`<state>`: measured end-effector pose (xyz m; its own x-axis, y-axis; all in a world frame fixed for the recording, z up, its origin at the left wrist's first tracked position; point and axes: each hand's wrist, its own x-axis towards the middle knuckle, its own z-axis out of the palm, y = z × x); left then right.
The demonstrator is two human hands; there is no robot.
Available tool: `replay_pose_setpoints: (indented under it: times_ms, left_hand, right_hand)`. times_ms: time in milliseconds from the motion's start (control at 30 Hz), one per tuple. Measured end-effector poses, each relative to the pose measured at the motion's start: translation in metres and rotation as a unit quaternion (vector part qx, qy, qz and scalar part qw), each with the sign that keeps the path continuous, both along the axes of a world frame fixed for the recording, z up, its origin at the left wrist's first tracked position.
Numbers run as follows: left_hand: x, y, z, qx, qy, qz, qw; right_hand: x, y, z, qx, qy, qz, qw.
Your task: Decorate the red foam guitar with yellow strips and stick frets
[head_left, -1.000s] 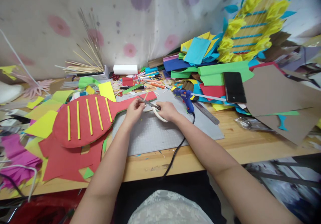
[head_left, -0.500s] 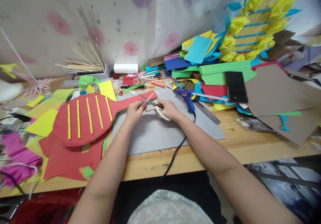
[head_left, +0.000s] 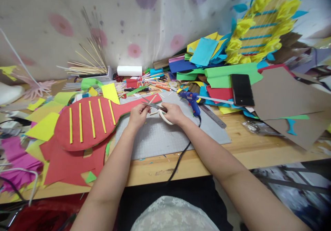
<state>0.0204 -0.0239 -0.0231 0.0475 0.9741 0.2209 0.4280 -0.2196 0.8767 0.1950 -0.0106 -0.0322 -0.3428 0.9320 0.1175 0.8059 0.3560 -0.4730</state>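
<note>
My right hand (head_left: 173, 113) is closed around the white handles of a pair of scissors (head_left: 157, 108), whose blades point left. My left hand (head_left: 138, 114) pinches a thin wooden stick (head_left: 153, 99) that lies between the blades. Both hands hover over a grey cutting mat (head_left: 165, 134). Just left of them lies a large red paddle-shaped foam piece (head_left: 88, 124) with several yellow strips glued across it.
A blue glue gun (head_left: 191, 100) lies right of my hands, its black cord (head_left: 181, 158) running over the table edge. A metal ruler (head_left: 213, 116), a black phone (head_left: 241, 89), brown cardboard (head_left: 284, 100), coloured paper scraps and a bundle of sticks (head_left: 88, 65) crowd the wooden table.
The hands have barely shifted. The scissor blades have opened and closed slightly around the stick, which now tilts up more to the right.
</note>
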Motion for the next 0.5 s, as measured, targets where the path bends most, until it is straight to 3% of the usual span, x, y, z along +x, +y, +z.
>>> replay_pose_setpoints:
  times_ms: [300, 500]
  left_hand:
    - [-0.0038, -0.0015, 0.0057, -0.036, -0.031, -0.073, 0.996]
    - [-0.0016, 0.0006, 0.0015, -0.035, -0.035, -0.052, 0.997]
  right_hand:
    - [0.0026, -0.0002, -0.0029, -0.003, 0.037, 0.016, 0.999]
    - [-0.0009, -0.001, -0.0022, -0.003, -0.008, -0.013, 1.0]
